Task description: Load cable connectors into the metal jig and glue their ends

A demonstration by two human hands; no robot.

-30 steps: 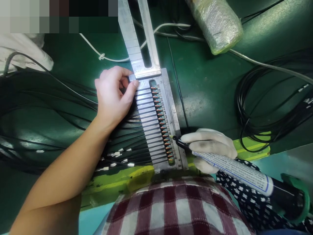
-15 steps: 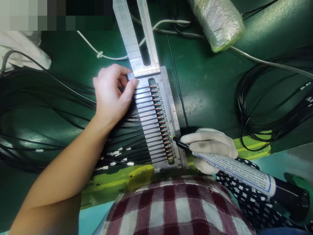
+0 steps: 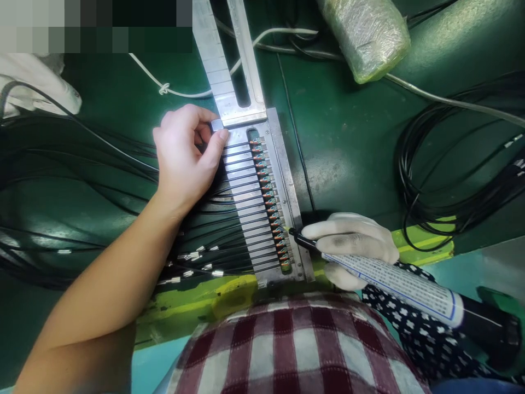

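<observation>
A metal fixture (image 3: 284,158) with a slotted plate lies on the bench, its slotted cover (image 3: 256,82) swung open at the far end. Thin black cables run across it in a row, ending in small connectors with green boards (image 3: 270,202) over the slot. My bare left hand (image 3: 182,148) pinches the fixture's far left corner, thumb on top. In a white glove, my right hand (image 3: 356,235) is wrapped round a white glue tube (image 3: 394,282) with blue lettering. The tube's black nozzle (image 3: 303,239) points left, its tip close to the connectors near the row's lower part.
Loose black cables (image 3: 82,180) with white tags spread at left. A black cable coil (image 3: 414,180) lies at right. A plastic-wrapped bundle (image 3: 369,41) and a knotted white cord (image 3: 164,88) are behind. White cloth (image 3: 36,85) sits at far left. Yellow tape (image 3: 192,306) marks the near edge.
The view has shifted slightly, so the fixture and left hand appear a little higher and further left. Both hands keep their grips, and the nozzle tip stays near the same connectors.
</observation>
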